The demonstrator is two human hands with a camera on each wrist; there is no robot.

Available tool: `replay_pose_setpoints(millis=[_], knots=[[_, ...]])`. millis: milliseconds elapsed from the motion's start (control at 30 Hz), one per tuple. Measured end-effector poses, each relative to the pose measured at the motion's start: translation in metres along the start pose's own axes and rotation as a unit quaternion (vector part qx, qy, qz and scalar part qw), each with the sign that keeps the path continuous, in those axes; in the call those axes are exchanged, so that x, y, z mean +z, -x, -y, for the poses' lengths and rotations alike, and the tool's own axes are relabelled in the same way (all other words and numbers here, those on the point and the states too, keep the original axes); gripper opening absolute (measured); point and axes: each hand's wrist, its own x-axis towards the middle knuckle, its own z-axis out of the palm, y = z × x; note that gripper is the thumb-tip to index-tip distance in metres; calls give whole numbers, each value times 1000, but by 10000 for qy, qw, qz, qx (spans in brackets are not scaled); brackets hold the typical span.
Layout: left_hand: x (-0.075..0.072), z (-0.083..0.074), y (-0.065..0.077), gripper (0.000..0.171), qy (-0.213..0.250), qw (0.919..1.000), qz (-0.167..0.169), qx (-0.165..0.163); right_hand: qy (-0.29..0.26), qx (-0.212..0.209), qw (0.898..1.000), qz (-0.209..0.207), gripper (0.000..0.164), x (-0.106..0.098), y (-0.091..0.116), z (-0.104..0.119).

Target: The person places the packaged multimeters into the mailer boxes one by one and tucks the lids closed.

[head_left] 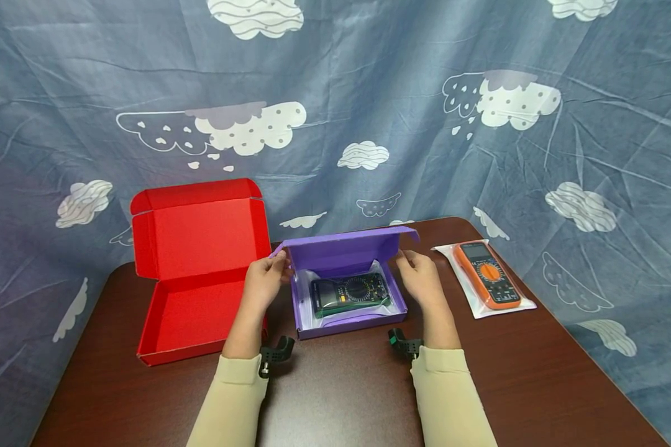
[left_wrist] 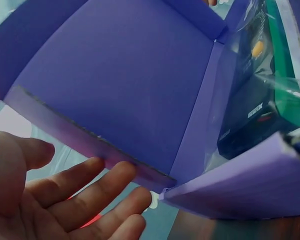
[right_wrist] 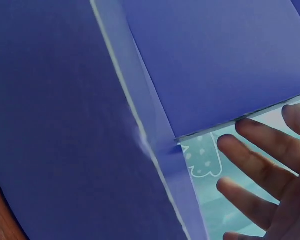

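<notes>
A purple cardboard box (head_left: 353, 325) stands mid-table with its lid (head_left: 341, 253) raised and tilting forward. Inside lies a black-and-green multimeter (head_left: 348, 293) in a clear plastic bag. At the lid's left side is my left hand (head_left: 264, 282); in the left wrist view its fingers (left_wrist: 90, 187) are fairly straight and touch the lid's side flap (left_wrist: 70, 125). My right hand (head_left: 421, 277) is at the lid's right side. The right wrist view shows its fingers (right_wrist: 262, 162) spread and fairly straight, one fingertip against the lid's edge. Neither hand grips anything.
On the left, a red cardboard box (head_left: 201, 310) stands with its lid up, close beside my left forearm. An orange multimeter (head_left: 488, 273) in a clear bag lies at the right. A blue cloud-print cloth (head_left: 335, 81) hangs behind the brown table (head_left: 335, 391).
</notes>
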Motion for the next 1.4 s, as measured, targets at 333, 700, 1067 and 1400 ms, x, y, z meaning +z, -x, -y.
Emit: replay_pose_setpoints(millis=[333, 700, 1067, 1400], knots=[[-5, 3, -2, 28, -284, 9990, 335, -99, -32, 173, 9995, 261, 42, -4, -2, -5], [-15, 1, 1, 42, -354, 9967, 727, -73, 252, 216, 9991, 273, 44, -8, -1, -10], [-21, 2, -1, 49, -724, 9925, 983, -116, 100, -62, 9980, 629, 59, -11, -1, -18], [-24, 3, -2, 38, -985, 9861, 1279, -386, -135, 388, 9931, 1102, 57, -15, 0, -21]])
